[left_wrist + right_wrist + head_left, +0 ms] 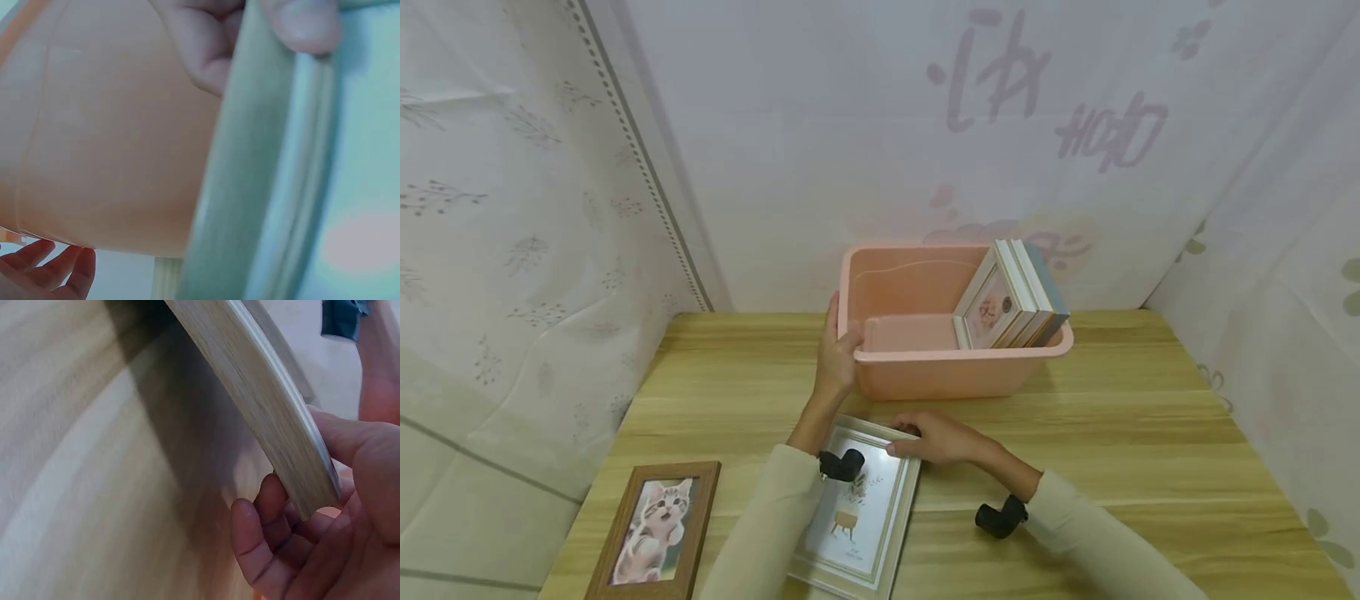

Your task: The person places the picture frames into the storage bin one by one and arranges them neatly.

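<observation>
A pink plastic bin stands toward the back of the table, and my left hand grips its left end, thumb over the rim and fingers along the outside. My right hand pinches the upper right corner of a cream picture frame, thumb on the front, fingers behind. This frame is tilted in front of the bin, its edge lifted off the table in the right wrist view; my left forearm covers part of it. Inside the bin, picture frames, white-edged and blue-edged, lean together at the right end.
A brown wooden picture frame with a kitten photo lies at the table's front left. The wood-grain table extends to the right of the bin. Behind it hangs a printed cloth, with more cloth at both sides.
</observation>
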The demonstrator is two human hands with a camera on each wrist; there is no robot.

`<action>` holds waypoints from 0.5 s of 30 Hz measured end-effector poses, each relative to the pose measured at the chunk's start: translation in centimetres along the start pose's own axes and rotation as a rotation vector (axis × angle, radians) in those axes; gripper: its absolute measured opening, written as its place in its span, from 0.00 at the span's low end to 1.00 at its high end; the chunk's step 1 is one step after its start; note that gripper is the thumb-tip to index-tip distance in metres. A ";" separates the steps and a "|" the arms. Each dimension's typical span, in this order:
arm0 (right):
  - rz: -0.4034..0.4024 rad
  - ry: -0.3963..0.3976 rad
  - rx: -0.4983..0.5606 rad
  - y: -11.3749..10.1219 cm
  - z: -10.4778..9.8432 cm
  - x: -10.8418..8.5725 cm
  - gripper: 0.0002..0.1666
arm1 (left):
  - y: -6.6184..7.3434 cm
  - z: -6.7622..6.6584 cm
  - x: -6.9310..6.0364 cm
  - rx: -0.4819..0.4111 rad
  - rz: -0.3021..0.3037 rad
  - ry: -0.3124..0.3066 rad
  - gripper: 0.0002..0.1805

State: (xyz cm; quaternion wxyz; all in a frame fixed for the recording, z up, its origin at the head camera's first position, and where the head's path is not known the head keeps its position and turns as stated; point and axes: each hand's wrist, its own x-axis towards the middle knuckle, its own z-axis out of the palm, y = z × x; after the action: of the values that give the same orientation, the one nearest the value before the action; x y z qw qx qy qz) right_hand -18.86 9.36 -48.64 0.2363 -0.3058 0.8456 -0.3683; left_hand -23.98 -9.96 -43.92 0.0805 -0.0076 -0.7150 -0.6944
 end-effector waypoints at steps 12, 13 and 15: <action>-0.003 0.050 0.150 1.0 -2.7 -1.4 0.07 | 0.1 0.3 0.0 -0.018 -0.017 0.032 0.43; -0.005 0.054 0.160 1.1 -2.9 -1.5 0.08 | 0.1 0.3 0.0 -0.024 -0.026 0.033 0.44; 0.005 0.064 0.179 1.0 -3.5 -1.9 0.08 | 0.2 0.4 -0.1 -0.049 -0.048 0.030 0.44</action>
State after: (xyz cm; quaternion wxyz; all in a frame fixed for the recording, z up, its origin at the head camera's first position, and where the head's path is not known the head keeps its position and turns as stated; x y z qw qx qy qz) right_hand -20.07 12.83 -46.92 0.2364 -0.2696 0.8172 -0.4513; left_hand -23.85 -9.53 -43.74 0.0743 0.0178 -0.6966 -0.7134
